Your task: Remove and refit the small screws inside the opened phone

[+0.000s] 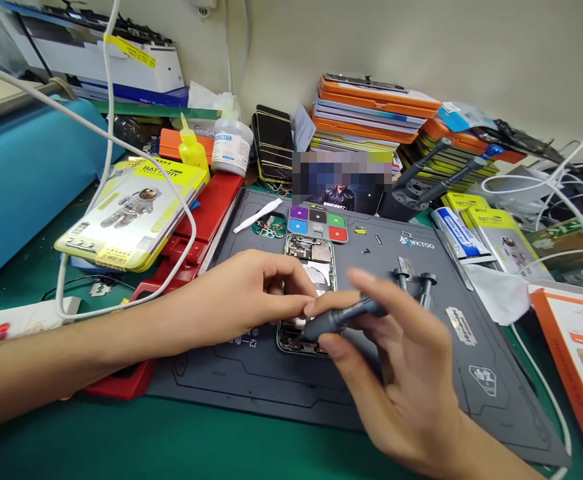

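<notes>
An opened phone [311,250] lies on the dark grey work mat [251,393], its inner parts bare at the upper end. My left hand [251,287] reaches over the phone's middle, fingers curled and thumb pressed in; whatever they pinch is hidden. A dark grey screwdriver [341,319] is gripped between the thumb and fingers of my right hand [406,360]. It slants low over the phone's lower end, close to my left fingertips. I cannot tell whether its tip touches the phone. Two more screwdrivers [426,287] rest on the mat behind my right hand.
A coloured screw tray [317,223], a white pry tool [256,215] and small loose parts lie beyond the phone. At the back, a propped screen [339,190] plays video. Battery packs [131,213] and a looping white cable [191,233] occupy the left; an orange-edged box [566,373] stands right.
</notes>
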`<move>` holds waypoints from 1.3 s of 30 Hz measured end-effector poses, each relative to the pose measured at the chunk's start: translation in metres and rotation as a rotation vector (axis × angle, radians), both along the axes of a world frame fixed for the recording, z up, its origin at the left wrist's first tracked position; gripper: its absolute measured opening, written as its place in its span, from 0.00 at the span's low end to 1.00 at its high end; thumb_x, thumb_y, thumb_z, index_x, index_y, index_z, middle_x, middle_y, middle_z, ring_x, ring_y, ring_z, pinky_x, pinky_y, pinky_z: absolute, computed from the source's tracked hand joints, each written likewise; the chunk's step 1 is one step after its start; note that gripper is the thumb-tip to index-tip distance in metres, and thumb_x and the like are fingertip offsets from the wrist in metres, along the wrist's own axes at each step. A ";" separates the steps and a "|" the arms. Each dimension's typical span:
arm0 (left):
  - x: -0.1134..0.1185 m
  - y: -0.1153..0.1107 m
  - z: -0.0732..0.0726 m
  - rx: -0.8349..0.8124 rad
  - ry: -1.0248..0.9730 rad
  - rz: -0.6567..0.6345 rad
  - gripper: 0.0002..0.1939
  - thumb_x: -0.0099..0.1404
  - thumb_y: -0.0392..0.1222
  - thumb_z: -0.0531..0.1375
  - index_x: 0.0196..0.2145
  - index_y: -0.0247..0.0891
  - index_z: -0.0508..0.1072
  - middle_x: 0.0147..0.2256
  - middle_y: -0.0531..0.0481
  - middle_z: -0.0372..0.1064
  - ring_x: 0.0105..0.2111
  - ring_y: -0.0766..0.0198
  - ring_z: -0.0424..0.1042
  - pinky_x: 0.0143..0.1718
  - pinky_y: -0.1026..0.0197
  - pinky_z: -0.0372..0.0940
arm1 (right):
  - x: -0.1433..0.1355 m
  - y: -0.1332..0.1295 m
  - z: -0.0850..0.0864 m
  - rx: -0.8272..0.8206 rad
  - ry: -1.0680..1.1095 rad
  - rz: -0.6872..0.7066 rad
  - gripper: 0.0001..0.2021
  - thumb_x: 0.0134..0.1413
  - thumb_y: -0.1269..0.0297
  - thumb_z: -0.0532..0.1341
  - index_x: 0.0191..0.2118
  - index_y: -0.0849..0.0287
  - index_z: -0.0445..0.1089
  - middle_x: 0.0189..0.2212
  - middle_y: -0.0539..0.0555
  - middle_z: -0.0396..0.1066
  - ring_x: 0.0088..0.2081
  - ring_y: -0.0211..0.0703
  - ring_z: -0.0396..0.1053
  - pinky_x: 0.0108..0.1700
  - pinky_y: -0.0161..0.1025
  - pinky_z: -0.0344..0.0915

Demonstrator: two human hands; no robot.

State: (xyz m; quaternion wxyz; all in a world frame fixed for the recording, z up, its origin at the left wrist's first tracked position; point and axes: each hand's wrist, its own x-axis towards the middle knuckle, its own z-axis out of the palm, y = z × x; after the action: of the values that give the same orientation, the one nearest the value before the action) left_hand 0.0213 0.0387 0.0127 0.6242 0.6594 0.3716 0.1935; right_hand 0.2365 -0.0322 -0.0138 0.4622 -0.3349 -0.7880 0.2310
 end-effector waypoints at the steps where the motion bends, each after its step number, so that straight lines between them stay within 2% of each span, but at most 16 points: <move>1: 0.000 0.000 0.000 -0.002 0.006 -0.004 0.05 0.72 0.42 0.65 0.37 0.41 0.81 0.34 0.60 0.79 0.35 0.67 0.74 0.36 0.67 0.63 | 0.000 0.000 0.001 -0.035 0.058 -0.043 0.37 0.67 0.83 0.60 0.75 0.50 0.55 0.55 0.61 0.78 0.52 0.50 0.81 0.46 0.46 0.85; 5: -0.001 0.000 0.001 0.011 0.031 -0.029 0.08 0.73 0.45 0.66 0.39 0.43 0.85 0.37 0.59 0.83 0.39 0.65 0.77 0.43 0.66 0.66 | -0.001 0.003 0.007 -0.053 0.229 -0.159 0.33 0.69 0.81 0.58 0.73 0.48 0.59 0.49 0.57 0.76 0.46 0.47 0.80 0.39 0.41 0.86; 10: -0.001 0.001 0.002 0.006 0.049 -0.048 0.09 0.73 0.47 0.66 0.40 0.42 0.85 0.40 0.57 0.84 0.43 0.62 0.78 0.47 0.65 0.67 | -0.002 0.008 0.010 -0.017 0.256 -0.183 0.32 0.68 0.82 0.59 0.70 0.46 0.64 0.47 0.55 0.76 0.47 0.46 0.80 0.43 0.42 0.85; 13: -0.001 0.002 0.002 0.014 0.063 -0.054 0.09 0.73 0.47 0.66 0.40 0.42 0.84 0.38 0.57 0.83 0.40 0.64 0.77 0.43 0.66 0.66 | -0.003 0.007 0.008 -0.004 0.274 -0.187 0.32 0.68 0.82 0.59 0.70 0.45 0.64 0.48 0.55 0.77 0.47 0.47 0.80 0.41 0.43 0.85; 16: -0.001 0.002 0.001 -0.016 0.081 -0.036 0.09 0.72 0.47 0.66 0.39 0.40 0.83 0.34 0.56 0.79 0.33 0.65 0.72 0.35 0.65 0.64 | -0.003 0.005 0.007 0.022 0.303 -0.250 0.32 0.68 0.79 0.61 0.71 0.44 0.63 0.48 0.55 0.78 0.46 0.49 0.80 0.40 0.47 0.85; 19: 0.000 0.000 0.002 -0.075 0.067 0.009 0.09 0.72 0.46 0.66 0.37 0.39 0.81 0.33 0.55 0.77 0.29 0.67 0.70 0.30 0.65 0.62 | -0.001 0.003 0.009 0.105 0.308 -0.306 0.32 0.67 0.79 0.62 0.70 0.43 0.65 0.56 0.57 0.74 0.45 0.49 0.81 0.39 0.49 0.85; 21: 0.000 0.000 0.003 -0.088 0.034 0.033 0.09 0.72 0.45 0.66 0.37 0.38 0.79 0.34 0.54 0.78 0.28 0.68 0.70 0.28 0.66 0.62 | 0.001 0.000 0.010 0.121 0.192 -0.264 0.33 0.66 0.81 0.62 0.70 0.45 0.65 0.58 0.59 0.73 0.44 0.49 0.81 0.41 0.50 0.86; 23: 0.001 0.000 0.003 -0.079 0.022 0.050 0.09 0.72 0.45 0.66 0.36 0.38 0.78 0.31 0.55 0.76 0.27 0.69 0.69 0.26 0.66 0.61 | 0.002 -0.002 0.009 0.086 0.029 -0.156 0.34 0.65 0.82 0.62 0.72 0.47 0.63 0.53 0.59 0.77 0.42 0.50 0.82 0.44 0.51 0.87; 24: 0.001 0.000 0.003 -0.075 0.024 0.056 0.10 0.73 0.46 0.66 0.36 0.38 0.77 0.29 0.56 0.75 0.26 0.68 0.69 0.25 0.66 0.60 | 0.002 -0.003 0.007 0.072 -0.020 -0.097 0.38 0.65 0.82 0.62 0.75 0.47 0.57 0.50 0.58 0.79 0.41 0.50 0.83 0.46 0.51 0.87; 26: 0.002 0.001 0.003 -0.076 0.017 0.061 0.10 0.73 0.46 0.66 0.36 0.38 0.77 0.27 0.57 0.72 0.26 0.68 0.68 0.25 0.66 0.60 | 0.002 -0.004 0.003 0.056 0.001 -0.018 0.40 0.64 0.84 0.62 0.76 0.48 0.55 0.51 0.58 0.80 0.45 0.51 0.84 0.49 0.52 0.87; 29: 0.001 0.002 0.002 -0.085 -0.035 0.039 0.08 0.73 0.42 0.65 0.36 0.37 0.76 0.27 0.58 0.71 0.27 0.69 0.68 0.27 0.66 0.62 | 0.000 -0.004 -0.004 0.013 0.029 0.034 0.40 0.64 0.86 0.60 0.75 0.48 0.55 0.58 0.60 0.78 0.54 0.52 0.82 0.52 0.53 0.86; 33: -0.001 0.003 0.000 -0.087 -0.078 0.012 0.04 0.73 0.37 0.64 0.38 0.36 0.78 0.28 0.59 0.72 0.29 0.69 0.69 0.30 0.66 0.63 | 0.000 -0.003 -0.008 -0.009 0.018 0.093 0.42 0.63 0.89 0.59 0.77 0.53 0.52 0.64 0.65 0.73 0.59 0.52 0.79 0.60 0.54 0.82; 39: -0.003 0.003 -0.003 -0.039 -0.094 0.008 0.05 0.72 0.35 0.65 0.36 0.37 0.80 0.28 0.59 0.73 0.30 0.71 0.70 0.33 0.69 0.63 | 0.000 -0.002 -0.007 0.002 -0.020 0.136 0.43 0.63 0.89 0.58 0.78 0.53 0.50 0.59 0.62 0.75 0.59 0.48 0.78 0.59 0.47 0.82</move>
State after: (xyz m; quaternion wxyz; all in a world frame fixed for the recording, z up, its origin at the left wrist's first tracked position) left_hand 0.0179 0.0421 0.0098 0.6530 0.6359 0.3481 0.2195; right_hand 0.2367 -0.0344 -0.0212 0.4381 -0.2825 -0.8136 0.2576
